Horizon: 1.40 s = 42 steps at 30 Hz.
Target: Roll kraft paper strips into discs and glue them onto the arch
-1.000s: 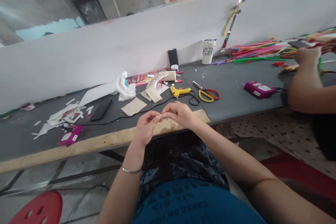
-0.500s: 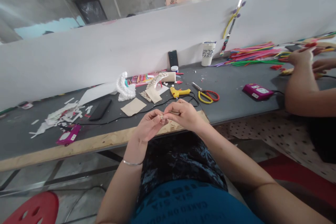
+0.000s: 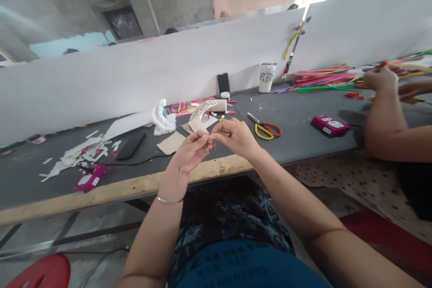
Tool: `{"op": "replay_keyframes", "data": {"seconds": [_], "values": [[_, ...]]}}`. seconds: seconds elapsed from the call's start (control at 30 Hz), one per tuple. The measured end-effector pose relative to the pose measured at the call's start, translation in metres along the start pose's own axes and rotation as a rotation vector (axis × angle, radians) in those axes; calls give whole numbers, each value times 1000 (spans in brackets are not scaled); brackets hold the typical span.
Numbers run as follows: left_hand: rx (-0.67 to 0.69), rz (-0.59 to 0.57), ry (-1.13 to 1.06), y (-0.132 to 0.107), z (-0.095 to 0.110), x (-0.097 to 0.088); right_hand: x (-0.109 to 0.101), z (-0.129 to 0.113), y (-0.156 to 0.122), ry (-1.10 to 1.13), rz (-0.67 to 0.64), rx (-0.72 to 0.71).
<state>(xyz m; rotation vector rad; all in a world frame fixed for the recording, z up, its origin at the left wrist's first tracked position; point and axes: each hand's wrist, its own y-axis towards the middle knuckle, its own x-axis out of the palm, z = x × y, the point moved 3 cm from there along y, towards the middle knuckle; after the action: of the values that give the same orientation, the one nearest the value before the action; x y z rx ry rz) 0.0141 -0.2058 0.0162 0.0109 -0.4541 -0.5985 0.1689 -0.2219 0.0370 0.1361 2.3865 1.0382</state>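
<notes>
My left hand (image 3: pixel 191 150) and my right hand (image 3: pixel 236 137) meet above the table's front edge, fingertips pinched together. Between them is a tiny pale piece (image 3: pixel 208 137), too small to name. Just beyond the hands lie a beige paper square (image 3: pixel 171 143) and a second beige piece (image 3: pixel 197 125) leaning by a curved form covered in pale bits (image 3: pixel 203 110). The yellow glue gun is almost wholly hidden behind my right hand. Scissors (image 3: pixel 265 130) with yellow and red handles rest to the right of that hand.
A white bumpy crescent (image 3: pixel 162 119), a black phone (image 3: pixel 131 146), paper scraps (image 3: pixel 81 153) and a purple box (image 3: pixel 90 178) lie leftward. A cup (image 3: pixel 266 77) stands at the back. Rightward are pipe cleaners (image 3: pixel 324 78), another purple box (image 3: pixel 330 125) and a co-worker's arm (image 3: pixel 384 112).
My hands have risen slightly and now cover the glue gun. Both keep pinching at the tiny piece. The view has tilted up a little. The co-worker's hands have shifted.
</notes>
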Motion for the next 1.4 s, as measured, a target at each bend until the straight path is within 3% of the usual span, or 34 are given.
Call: {"op": "replay_keyframes", "data": {"seconds": [0.23,0.33,0.53,0.77,1.0,1.27,1.4], "values": [[252,251,175,-15,9,0,11,-1,9,17,-26,35],[284,250,169,-20,10,1,12,-3,9,75,-109,54],[264,234,206,-16,17,3,8,-4,17,401,-264,48],[388,311,493,-17,34,18,-8,-14,21,268,-147,54],[549,419,601,-24,44,41,-13,-27,18,236,-48,66],[621,515,926,-36,42,52,-14,-42,10,127,54,90],[680,536,893,-39,39,54,-13,-48,6,146,71,91]]}}
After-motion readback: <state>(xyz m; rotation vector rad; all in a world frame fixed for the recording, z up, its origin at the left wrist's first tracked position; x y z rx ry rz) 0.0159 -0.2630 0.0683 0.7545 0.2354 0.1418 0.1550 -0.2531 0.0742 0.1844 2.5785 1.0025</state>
